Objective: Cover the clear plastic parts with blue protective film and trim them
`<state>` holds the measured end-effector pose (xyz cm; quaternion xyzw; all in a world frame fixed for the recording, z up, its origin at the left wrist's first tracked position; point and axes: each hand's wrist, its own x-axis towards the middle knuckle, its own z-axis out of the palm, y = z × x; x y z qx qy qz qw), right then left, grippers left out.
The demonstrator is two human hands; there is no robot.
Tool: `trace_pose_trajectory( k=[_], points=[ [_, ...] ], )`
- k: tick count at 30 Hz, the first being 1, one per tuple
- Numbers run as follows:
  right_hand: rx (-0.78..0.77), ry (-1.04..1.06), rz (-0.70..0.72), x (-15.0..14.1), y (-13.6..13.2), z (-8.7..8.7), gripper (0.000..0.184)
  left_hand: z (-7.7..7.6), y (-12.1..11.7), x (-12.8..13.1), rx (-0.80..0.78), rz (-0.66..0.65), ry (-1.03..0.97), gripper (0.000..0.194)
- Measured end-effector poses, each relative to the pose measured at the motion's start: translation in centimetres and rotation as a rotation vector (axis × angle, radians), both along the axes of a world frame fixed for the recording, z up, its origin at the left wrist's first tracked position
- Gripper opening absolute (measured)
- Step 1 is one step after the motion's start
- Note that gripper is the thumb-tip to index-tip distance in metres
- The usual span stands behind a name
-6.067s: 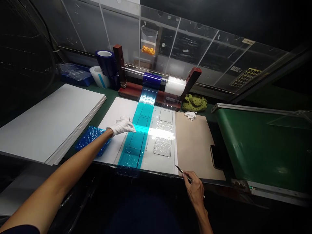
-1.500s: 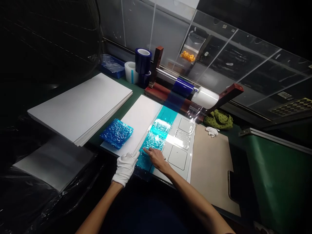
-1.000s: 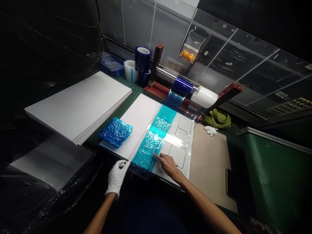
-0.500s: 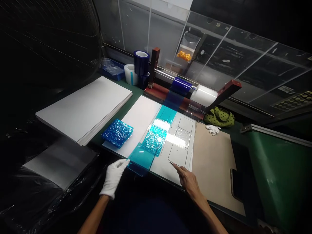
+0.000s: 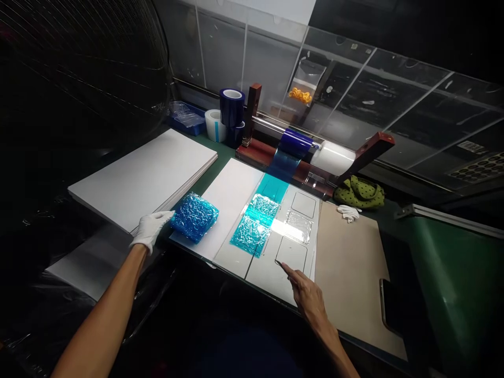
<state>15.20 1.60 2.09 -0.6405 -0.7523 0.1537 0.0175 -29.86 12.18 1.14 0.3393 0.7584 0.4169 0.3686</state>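
Note:
My left hand [image 5: 151, 229], in a white glove, is at the left edge of a stack of crinkled blue film pieces [image 5: 196, 218]. Its fingertips pinch the edge of blue film there; whether one piece or several cannot be made out. Bare and lower right, my right hand [image 5: 307, 294] grips a thin, dark, pointed tool [image 5: 279, 262], mostly hidden by the fingers. Its tip is over a white board [image 5: 262, 273] with black outlined squares. A strip of translucent blue film [image 5: 275, 186] lies on that board, with shiny wrinkled patches, running down from a blue film roll [image 5: 297, 140].
Left of the board is a stack of white sheets [image 5: 145, 173]. Behind stand the wooden roll holder [image 5: 255, 152], a white roll [image 5: 334, 157] and spare blue rolls [image 5: 232, 107]. To the right are brown board [image 5: 346, 262], a phone [image 5: 389, 304], a white glove [image 5: 348, 213] and a green pouch [image 5: 359, 193].
My left hand has moved left and up from the board's front edge to the blue film stack, taking the strip's front end along. My right hand has stayed nearly in place.

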Motion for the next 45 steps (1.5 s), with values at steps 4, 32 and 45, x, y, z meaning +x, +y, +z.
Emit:
trace_pose_trajectory(
  k=[4,32,45],
  points=[
    [0.018,-0.011,0.005,0.0,0.8,0.0,0.048,0.3,0.4,-0.6,-0.045,-0.017,0.139,0.042],
    [-0.19,-0.276,0.399,-10.8,19.8,-2.2,0.045,-5.7,1.6,20.1,-0.142,-0.718,1.066,0.044],
    [-0.188,-0.344,0.322,-2.9,15.3,-2.0,0.05,-5.8,2.0,20.0,-0.148,-0.696,0.978,0.049]
  ],
)
